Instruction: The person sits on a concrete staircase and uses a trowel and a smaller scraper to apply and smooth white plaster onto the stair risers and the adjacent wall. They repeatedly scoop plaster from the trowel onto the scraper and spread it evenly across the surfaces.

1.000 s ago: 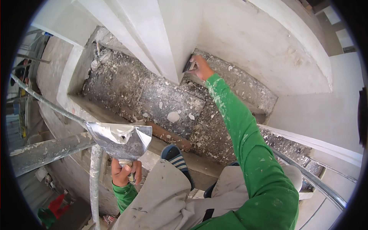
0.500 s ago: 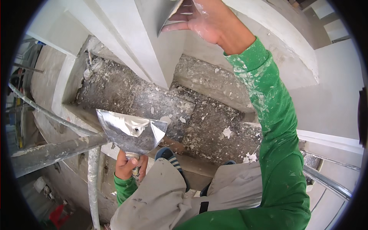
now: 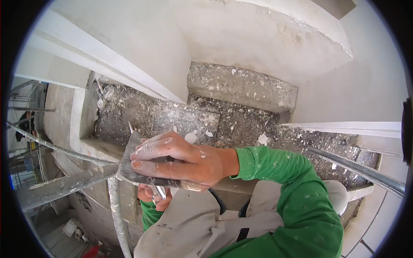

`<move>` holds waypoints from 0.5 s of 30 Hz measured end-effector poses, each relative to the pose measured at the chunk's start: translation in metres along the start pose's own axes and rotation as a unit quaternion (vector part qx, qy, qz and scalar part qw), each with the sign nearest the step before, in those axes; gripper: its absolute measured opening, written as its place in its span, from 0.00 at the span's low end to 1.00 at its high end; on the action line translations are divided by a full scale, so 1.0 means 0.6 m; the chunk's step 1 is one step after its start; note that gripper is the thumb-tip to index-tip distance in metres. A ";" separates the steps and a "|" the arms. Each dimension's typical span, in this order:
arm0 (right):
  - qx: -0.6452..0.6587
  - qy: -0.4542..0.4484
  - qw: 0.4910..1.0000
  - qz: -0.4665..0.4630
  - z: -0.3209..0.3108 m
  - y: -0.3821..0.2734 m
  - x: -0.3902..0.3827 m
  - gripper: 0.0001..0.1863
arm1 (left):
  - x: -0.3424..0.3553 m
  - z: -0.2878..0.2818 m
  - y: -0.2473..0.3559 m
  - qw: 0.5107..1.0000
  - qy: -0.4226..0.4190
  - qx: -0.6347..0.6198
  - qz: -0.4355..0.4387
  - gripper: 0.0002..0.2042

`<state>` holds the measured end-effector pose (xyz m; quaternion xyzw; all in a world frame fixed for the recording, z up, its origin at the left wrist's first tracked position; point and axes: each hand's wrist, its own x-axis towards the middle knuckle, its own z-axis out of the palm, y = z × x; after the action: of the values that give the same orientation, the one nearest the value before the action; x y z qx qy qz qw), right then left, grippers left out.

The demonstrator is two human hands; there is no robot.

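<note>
My right hand, dusted with white, is closed on a flat steel scraper, fingers laid along its dark face. It holds the scraper right above my left hand, just left of my knees. My left hand grips the putty knife by its handle, near the shiny metal neck. The scraper and right hand cover most of the putty knife's wide blade, so the white putty on it is hidden. Whether the two blades touch, I cannot tell.
Grey scaffold pipes cross at the left, close to my left hand; another pipe runs at the right. White walls and a white corner rise ahead. Below, the dark floor is littered with plaster flakes beside a rough ledge.
My right hand has come down and left from the upper wall with the scraper, over the putty knife in my left hand. The view has shifted slightly.
</note>
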<state>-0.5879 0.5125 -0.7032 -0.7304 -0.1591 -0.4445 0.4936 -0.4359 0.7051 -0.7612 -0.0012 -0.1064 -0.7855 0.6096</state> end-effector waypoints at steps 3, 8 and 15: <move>-0.119 -0.079 0.984 0.103 -0.033 0.033 -0.071 0.26 | 0.002 -0.010 0.007 0.998 -0.055 0.032 0.007 0.16; 0.140 0.199 0.838 0.489 -0.058 0.036 -0.124 0.16 | 0.013 0.051 0.016 0.521 0.310 0.795 0.035 0.20; 0.518 0.252 0.620 0.533 -0.043 -0.033 -0.099 0.09 | 0.075 -0.034 -0.022 0.356 0.175 0.893 0.212 0.10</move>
<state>-0.6466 0.5115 -0.7366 -0.1699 0.1851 -0.1138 0.9612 -0.4575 0.6620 -0.7773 0.6591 -0.6323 -0.0550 0.4034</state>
